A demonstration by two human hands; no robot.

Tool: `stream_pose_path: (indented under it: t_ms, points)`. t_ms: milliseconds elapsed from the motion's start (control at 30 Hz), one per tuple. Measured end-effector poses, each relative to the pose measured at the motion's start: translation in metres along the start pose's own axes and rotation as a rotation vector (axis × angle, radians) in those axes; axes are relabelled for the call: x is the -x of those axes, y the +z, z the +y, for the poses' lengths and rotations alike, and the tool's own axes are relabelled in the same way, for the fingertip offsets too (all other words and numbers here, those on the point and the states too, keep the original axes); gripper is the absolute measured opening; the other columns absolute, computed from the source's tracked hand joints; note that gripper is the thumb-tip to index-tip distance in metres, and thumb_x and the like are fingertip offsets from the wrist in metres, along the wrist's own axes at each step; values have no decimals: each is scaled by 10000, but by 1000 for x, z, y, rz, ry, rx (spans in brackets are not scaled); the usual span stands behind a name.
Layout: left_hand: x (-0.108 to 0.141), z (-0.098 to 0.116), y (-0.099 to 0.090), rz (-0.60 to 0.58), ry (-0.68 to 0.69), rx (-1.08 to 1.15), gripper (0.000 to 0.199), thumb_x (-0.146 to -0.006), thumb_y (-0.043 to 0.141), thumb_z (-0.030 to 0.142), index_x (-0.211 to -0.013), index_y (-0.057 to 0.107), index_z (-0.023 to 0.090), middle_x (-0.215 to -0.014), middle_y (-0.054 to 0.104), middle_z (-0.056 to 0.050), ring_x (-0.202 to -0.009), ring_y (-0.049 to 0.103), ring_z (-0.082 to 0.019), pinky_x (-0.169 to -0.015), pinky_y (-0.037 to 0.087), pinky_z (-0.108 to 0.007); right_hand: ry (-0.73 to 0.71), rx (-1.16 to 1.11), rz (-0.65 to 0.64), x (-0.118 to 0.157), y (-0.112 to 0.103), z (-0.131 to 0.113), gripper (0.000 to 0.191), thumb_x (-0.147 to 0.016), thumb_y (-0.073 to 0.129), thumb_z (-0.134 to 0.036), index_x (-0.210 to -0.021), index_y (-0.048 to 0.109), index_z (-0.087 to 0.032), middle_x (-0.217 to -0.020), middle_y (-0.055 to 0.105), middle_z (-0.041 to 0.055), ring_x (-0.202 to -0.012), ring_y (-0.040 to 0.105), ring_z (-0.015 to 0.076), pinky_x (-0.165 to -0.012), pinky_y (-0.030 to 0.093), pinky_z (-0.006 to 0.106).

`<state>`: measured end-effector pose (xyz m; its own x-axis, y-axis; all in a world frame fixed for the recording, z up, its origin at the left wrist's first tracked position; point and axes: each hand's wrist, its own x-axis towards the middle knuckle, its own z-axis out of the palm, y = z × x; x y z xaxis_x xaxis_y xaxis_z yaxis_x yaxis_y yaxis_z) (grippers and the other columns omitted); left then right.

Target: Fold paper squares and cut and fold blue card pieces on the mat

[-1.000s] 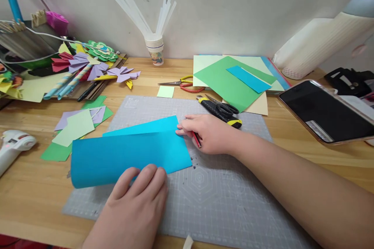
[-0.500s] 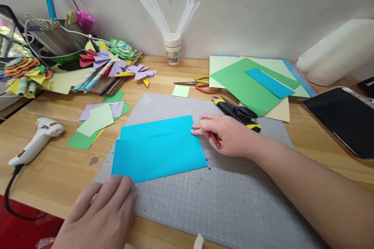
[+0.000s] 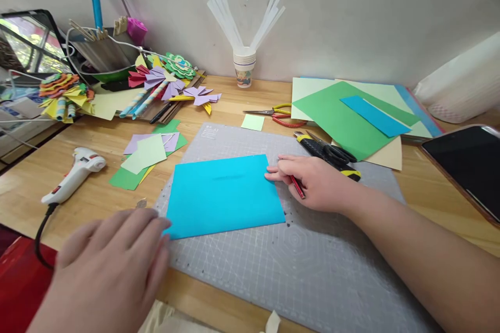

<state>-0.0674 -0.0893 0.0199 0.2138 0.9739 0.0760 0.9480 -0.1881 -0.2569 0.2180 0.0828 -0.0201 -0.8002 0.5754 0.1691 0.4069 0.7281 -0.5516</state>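
Clasping a partly hidden slim red tool point(image 3: 298, 188), the right hand point(image 3: 308, 181) touches the blue sheet point(image 3: 222, 197) just to its left; whether the loosely bent left hand point(image 3: 111, 257) pinches the sheet's corner is unclear.

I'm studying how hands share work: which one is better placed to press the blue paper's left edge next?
Probably the left hand: it is by the blue paper, near its lower-left corner. The right hand is at the opposite edge, gripping a slim red object.

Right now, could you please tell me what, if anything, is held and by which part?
The right hand holds a slim red object, gripped part hidden. Whether the left hand grips the blue paper at its near-left corner is unclear.
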Motion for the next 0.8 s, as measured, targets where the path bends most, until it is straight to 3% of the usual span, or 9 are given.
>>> stream_pose_path:
  t_ms: [100,267,600,800]
  points:
    - [-8,15,14,71,249,101,339,-938,436,326,-1243,584,324,-1224,652,4,-1106,556,-238,-953,313,-415,8,18,-2,1,0,0,243,-711,489,-16,-660,399,-236,-810,689,49,-895,665,240,-733,486,343]
    - [-22,37,28,144,284,177,342,-935,416,515,-1219,593,449,-1152,696,42,-1057,574,-231,-938,269,-397,17,54,-10,0,-1,-1,217,-752,478,-49,-664,382,-223,-730,592,40,-805,627,210,-668,428,283]
    - [-62,64,15,81,472,213,426,-890,458,590,-1263,552,407,-1252,620,55,-1192,481,-217,-1045,155,-389,33,77,-32,-1,-1,1,214,-819,420,-114,-687,289,-220,-709,491,28,-713,552,173,-647,367,266]
    - [-77,79,12,59,540,214,432,-905,442,571,-1271,545,367,-1241,609,19,-1179,476,-240,-1017,188,-416,52,84,-22,0,0,1,207,-794,441,-96,-686,311,-215,-699,470,10,-668,519,151,-617,333,252]
